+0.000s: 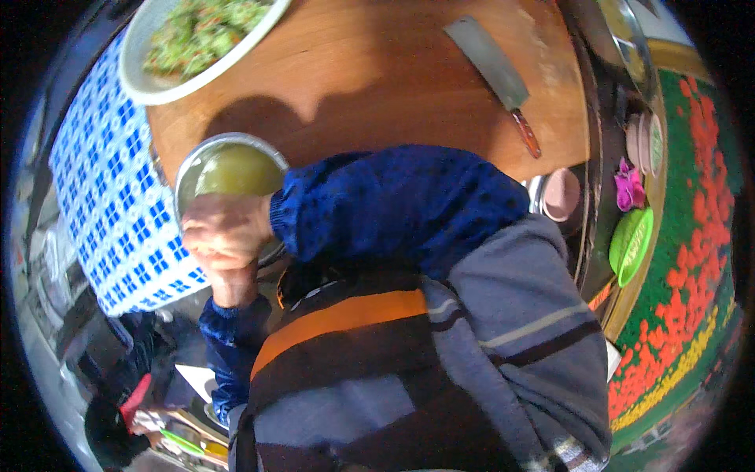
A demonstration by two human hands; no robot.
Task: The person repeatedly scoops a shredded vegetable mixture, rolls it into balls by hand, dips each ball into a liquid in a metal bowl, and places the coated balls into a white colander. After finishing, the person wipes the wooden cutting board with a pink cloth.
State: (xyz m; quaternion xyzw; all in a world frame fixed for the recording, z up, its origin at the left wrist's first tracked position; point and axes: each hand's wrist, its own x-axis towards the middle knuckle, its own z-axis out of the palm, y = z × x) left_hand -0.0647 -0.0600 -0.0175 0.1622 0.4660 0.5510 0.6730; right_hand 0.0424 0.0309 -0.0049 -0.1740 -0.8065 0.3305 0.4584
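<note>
My right hand (pixel 227 219) and my left hand (pixel 219 255) are pressed together in one closed clump at the near rim of a round bowl (pixel 184 177). Cloudy yellow-green liquid (pixel 242 171) fills part of this bowl. Whether anything is squeezed between my palms is hidden. Beyond, a large pale bowl (pixel 134 74) holds a heap of shredded green vegetable (pixel 200 38) with orange bits. It stands at the left of a wooden board (pixel 377 71). A cleaver (pixel 486 62) with a reddish-brown handle (pixel 525 133) lies flat at the board's right, away from both hands.
A blue-and-white checked cloth (pixel 118 189) spreads left of the board. To the right are a pink-topped container (pixel 560 194), stacked pink-sided containers (pixel 646 143), a magenta item (pixel 629 186) and a lime-green basket (pixel 631 245). Green cloth with red patterning (pixel 696 265) lies beyond.
</note>
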